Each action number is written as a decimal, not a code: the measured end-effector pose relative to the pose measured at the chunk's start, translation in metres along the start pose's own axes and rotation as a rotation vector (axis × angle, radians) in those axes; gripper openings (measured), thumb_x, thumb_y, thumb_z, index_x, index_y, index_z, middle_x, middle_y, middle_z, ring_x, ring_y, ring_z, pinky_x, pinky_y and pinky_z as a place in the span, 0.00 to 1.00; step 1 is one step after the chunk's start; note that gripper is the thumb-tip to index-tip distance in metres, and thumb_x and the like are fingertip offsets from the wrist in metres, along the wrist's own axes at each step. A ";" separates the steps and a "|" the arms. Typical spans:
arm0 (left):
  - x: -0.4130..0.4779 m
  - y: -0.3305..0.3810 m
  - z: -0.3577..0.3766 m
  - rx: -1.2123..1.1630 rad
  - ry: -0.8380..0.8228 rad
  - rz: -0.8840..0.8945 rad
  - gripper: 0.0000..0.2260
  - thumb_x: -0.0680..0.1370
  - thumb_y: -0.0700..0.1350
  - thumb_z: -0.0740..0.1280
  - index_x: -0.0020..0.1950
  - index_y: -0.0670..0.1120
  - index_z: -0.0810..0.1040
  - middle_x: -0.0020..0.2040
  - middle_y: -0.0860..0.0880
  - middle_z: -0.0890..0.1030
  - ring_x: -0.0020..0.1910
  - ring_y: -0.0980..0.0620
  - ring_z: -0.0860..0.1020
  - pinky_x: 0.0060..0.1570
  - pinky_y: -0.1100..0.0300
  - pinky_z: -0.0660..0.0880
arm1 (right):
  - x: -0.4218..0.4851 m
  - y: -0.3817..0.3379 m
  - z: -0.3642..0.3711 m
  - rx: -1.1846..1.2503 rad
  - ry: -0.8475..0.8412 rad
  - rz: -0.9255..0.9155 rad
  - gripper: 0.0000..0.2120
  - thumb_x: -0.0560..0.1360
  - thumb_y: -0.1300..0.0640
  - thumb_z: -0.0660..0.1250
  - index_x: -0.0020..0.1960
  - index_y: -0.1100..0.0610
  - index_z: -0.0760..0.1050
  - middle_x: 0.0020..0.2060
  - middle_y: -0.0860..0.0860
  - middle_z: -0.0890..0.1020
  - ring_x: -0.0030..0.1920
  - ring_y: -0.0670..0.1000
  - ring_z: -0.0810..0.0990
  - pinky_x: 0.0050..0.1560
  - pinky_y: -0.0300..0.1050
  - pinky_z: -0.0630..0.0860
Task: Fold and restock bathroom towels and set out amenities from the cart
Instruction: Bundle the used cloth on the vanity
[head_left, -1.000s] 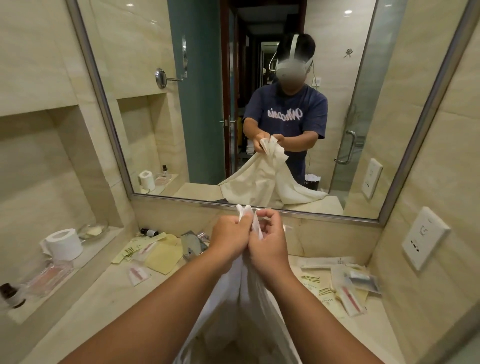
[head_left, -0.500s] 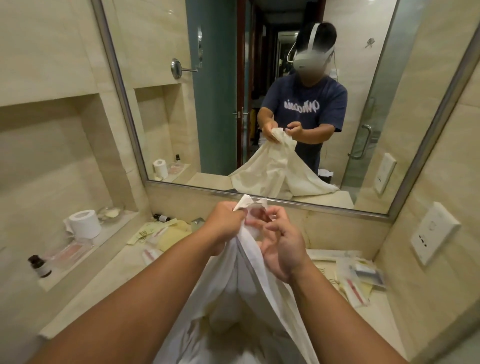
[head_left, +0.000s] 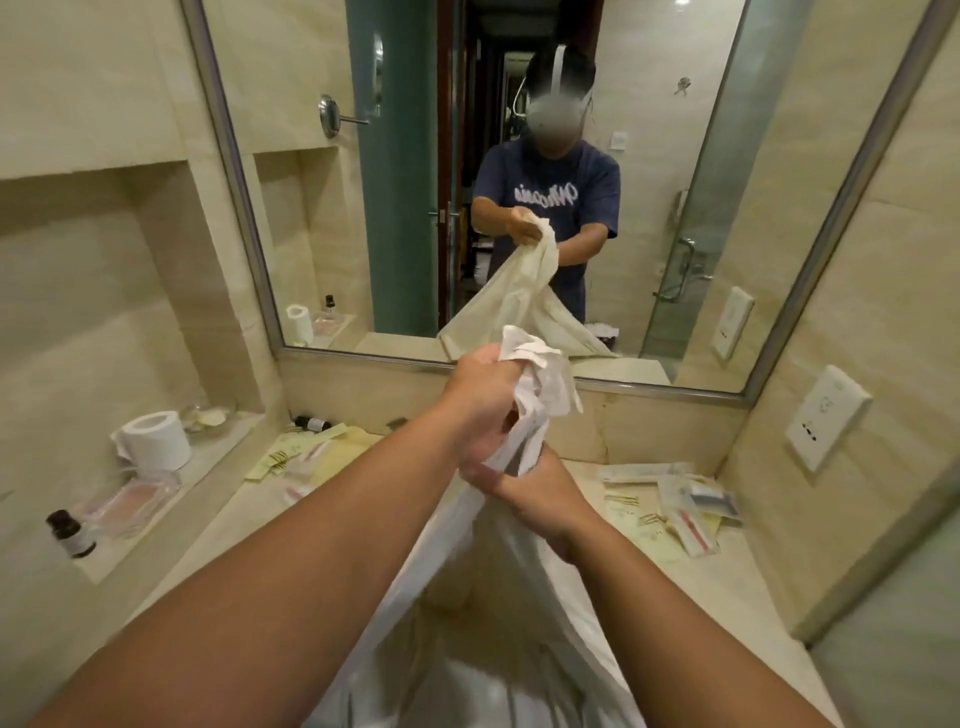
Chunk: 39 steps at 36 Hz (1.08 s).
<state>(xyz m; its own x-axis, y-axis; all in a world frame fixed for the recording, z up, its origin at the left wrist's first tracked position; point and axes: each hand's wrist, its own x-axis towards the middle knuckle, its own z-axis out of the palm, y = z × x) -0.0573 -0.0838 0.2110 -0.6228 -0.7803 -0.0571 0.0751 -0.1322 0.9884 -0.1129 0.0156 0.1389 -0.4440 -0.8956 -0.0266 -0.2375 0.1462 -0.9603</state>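
The mirror (head_left: 311, 234) takes most of the upper half of the frame. In it I see the person reflected, with both hands on the same white cloth.

Under it the beige counter (head_left: 737, 613) runs from the centre to the lower right.

The towel (head_left: 519, 649), a thin white one, is in the middle of the frame. Its wide part hangs down to the bottom centre and its top is gathered into a bunch just below the mirror edge.

My left hand (head_left: 483, 410) is the upper one, in the centre. Its fingers are curled tight around the gathered top, and a crumpled end sticks out above the fist.

My right hand (head_left: 535, 493) is just below it, touching it. Its fingers wrap the neck of the towel from the right side.

At the left, a toilet paper roll (head_left: 156, 439) stands upright on the niche shelf (head_left: 218, 452).

The amenity packets (head_left: 691, 509) lie scattered flat on the counter at centre right. More packets lie at centre left.

A small dark bottle (head_left: 70, 532) stands upright at the near end of the shelf, at the far left, well apart from the roll.
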 end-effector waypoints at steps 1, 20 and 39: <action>-0.004 -0.002 -0.001 0.057 -0.036 0.011 0.06 0.79 0.47 0.70 0.54 0.51 0.84 0.50 0.43 0.86 0.51 0.43 0.83 0.56 0.44 0.80 | -0.001 -0.005 0.008 -0.050 0.073 0.009 0.24 0.70 0.39 0.77 0.62 0.44 0.77 0.53 0.46 0.84 0.53 0.49 0.84 0.55 0.52 0.83; -0.099 -0.132 -0.118 0.907 -0.007 0.255 0.22 0.72 0.40 0.71 0.63 0.52 0.69 0.60 0.49 0.71 0.56 0.44 0.74 0.48 0.55 0.70 | -0.044 -0.065 0.050 0.887 0.517 0.343 0.27 0.83 0.39 0.61 0.69 0.59 0.72 0.51 0.59 0.86 0.48 0.61 0.86 0.46 0.56 0.84; -0.195 -0.114 -0.055 1.075 0.121 0.435 0.32 0.72 0.76 0.54 0.57 0.53 0.79 0.57 0.53 0.69 0.47 0.49 0.78 0.42 0.58 0.76 | -0.108 -0.104 -0.006 1.359 0.312 0.101 0.35 0.85 0.37 0.51 0.79 0.64 0.62 0.74 0.65 0.70 0.72 0.68 0.70 0.73 0.70 0.64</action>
<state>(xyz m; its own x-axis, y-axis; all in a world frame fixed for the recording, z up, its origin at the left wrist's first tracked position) 0.0984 0.0493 0.1020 -0.6243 -0.6931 0.3603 -0.4707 0.7019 0.5345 -0.0449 0.0999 0.2433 -0.6229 -0.7503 -0.2217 0.7402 -0.4735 -0.4773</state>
